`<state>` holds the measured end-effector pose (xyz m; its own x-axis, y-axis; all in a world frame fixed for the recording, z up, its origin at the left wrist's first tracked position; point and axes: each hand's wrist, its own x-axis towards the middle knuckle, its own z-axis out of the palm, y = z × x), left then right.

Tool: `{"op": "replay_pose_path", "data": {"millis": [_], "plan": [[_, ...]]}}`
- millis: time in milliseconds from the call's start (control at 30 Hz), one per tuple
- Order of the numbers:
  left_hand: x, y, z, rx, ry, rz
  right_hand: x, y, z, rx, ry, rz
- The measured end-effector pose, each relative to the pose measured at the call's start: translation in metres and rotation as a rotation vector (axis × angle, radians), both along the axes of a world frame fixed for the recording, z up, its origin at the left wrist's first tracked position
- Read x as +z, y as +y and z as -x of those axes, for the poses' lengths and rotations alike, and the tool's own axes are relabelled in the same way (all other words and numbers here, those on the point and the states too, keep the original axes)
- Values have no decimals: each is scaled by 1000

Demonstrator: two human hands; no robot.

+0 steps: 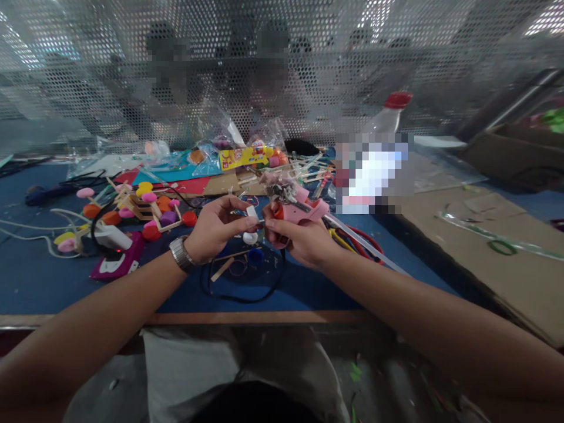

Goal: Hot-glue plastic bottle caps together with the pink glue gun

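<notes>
My left hand [215, 226], with a metal watch on its wrist, pinches a small white piece [251, 212] between thumb and fingers. Close beside it, my right hand [304, 238] is closed around a pink glue gun [304, 208] with an orange part. A long translucent glue stick [365, 244] runs out of its back to the lower right. Below the hands hangs or lies a black cord [247, 301]. A white round piece [250, 237] shows just under my left fingertips; whether it is held, I cannot tell. The right fingertips are partly hidden by the gun.
Wooden-stick models with coloured pom-poms [150, 202] stand at left, near a purple power strip [118, 258] with a white plug. Blue caps [255, 256] and sticks lie below my hands. Behind are plastic packets [247, 157] and a bottle [388, 120]. Cardboard [476, 235] covers the right side.
</notes>
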<state>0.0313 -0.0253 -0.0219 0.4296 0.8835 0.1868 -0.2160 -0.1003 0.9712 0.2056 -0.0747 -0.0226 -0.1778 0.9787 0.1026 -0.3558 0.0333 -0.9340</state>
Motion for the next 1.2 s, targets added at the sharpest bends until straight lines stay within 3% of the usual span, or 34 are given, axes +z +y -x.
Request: {"op": "replay_pose_path", "data": {"millis": [200,433,767,1200], "plan": [[3,0,1,-4,-65,63,3,0,-1,-59,35,11],[2,0,1,-20,-37,51,2,9,-1,-348,55,83],[3,-1,-2,-52,37,44,1,-1,-1,-27,-63,-26],[0,0,1,-47,65,86,-5,1,-8,-49,-236,-115]]}}
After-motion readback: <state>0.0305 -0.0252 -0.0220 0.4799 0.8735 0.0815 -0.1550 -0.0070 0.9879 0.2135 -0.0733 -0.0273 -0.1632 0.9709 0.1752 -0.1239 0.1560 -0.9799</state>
